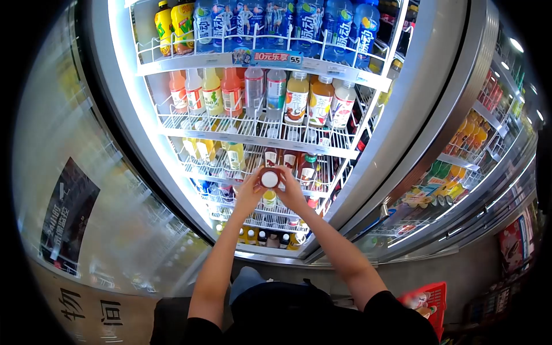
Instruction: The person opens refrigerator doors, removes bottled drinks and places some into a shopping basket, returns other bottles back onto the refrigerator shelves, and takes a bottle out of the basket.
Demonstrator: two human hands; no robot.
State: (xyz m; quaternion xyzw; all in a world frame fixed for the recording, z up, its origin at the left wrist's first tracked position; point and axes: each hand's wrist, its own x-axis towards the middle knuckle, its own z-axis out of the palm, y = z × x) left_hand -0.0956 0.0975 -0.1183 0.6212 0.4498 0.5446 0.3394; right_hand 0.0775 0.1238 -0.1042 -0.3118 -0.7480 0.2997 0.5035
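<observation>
Both my hands are wrapped around one drink bottle (269, 179), seen from above with its round white cap toward me and a dark reddish body. My left hand (250, 190) grips its left side and my right hand (291, 191) its right side. The bottle is upright in front of the open fridge's wire shelves. Just beyond it, dark red bottles (288, 159) and a bottle with a green cap (308, 169) stand on a shelf. The label of the held bottle is hidden from this angle.
Blue bottles (266, 26) fill the upper shelf, above a row of pastel and tea bottles (232, 92). On the left is a glass door (115, 190). A metal-framed door edge (425, 149) runs along the right. A red basket (440, 305) with items sits at lower right.
</observation>
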